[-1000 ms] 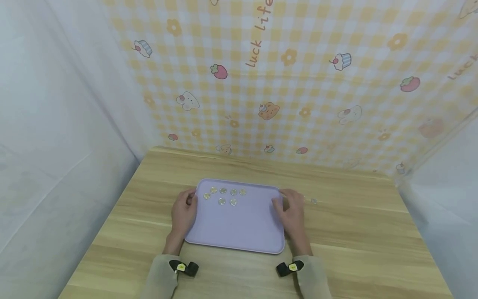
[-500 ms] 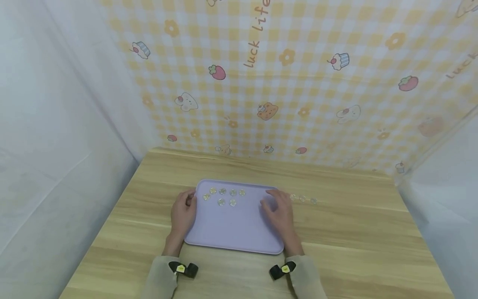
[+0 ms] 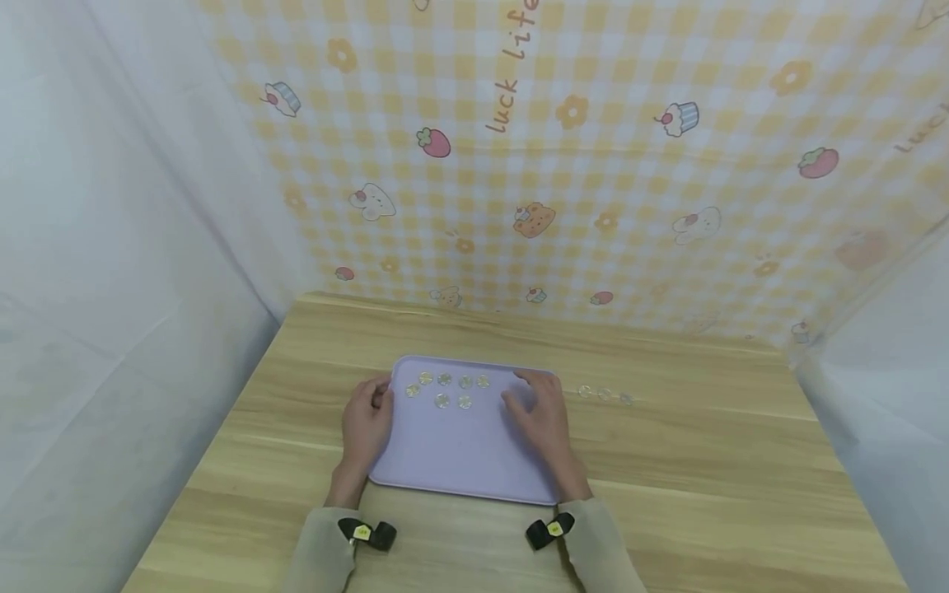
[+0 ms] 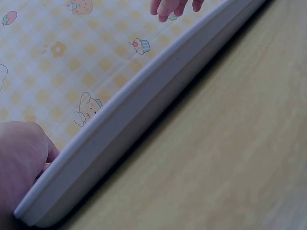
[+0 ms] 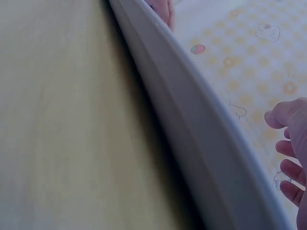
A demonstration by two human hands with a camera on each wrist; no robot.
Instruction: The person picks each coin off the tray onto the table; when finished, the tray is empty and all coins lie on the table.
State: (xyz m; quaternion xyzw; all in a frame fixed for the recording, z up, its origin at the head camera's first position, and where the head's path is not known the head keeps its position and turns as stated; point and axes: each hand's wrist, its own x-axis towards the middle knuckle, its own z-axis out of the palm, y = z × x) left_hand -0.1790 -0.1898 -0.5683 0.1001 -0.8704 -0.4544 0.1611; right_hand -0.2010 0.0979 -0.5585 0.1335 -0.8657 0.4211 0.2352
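Observation:
A light purple tray [image 3: 452,457] lies on the wooden table. Along its far left part sit several small round, shiny, coin-like discs [image 3: 444,380]. At the tray's left edge my left hand [image 3: 366,424] holds the rim between thumb and curled fingers; the fingers are partly hidden. Over the tray's right side hovers my right hand [image 3: 544,416], thumb and fingers apart and bent, pointing left toward the discs. Nothing shows between them in the right wrist view, where the right hand [image 5: 295,148] is partly cut off. Three clear round discs [image 3: 604,394] lie in a row right of the tray.
The wooden table [image 3: 704,461] extends on both sides of the tray. A yellow checked cloth [image 3: 615,189] with cartoon prints hangs behind it. White sheets [image 3: 111,247] close off the left and right sides.
My right hand has moved left from the tray's right edge to above the tray, uncovering discs on the table that it had hidden. My left hand has stayed at the left rim.

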